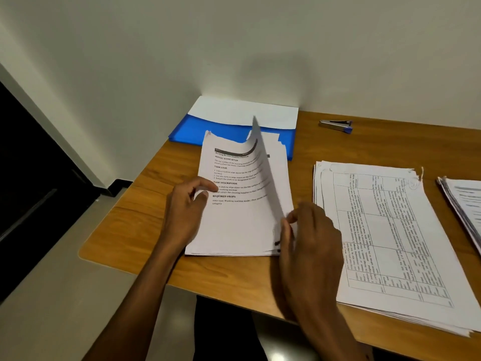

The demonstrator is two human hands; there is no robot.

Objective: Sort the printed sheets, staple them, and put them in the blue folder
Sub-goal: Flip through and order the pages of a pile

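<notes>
A stack of printed sheets (239,222) lies on the wooden table's left part. My left hand (186,204) rests on the stack's left edge, thumb and fingers on the top page. My right hand (309,238) pinches the lower right edge of one sheet (265,168) and holds it lifted, standing nearly on edge above the stack. Behind the stack the blue folder (187,128) lies against the wall with white paper (242,112) on it. A silver stapler (336,125) with a blue end sits at the back of the table, right of the folder.
A second pile of sheets (385,243) printed with tables lies right of my right hand. A third pile (466,204) shows at the right edge of the frame. The table (135,225) ends in a rounded corner at the left, with floor below and a dark door at far left.
</notes>
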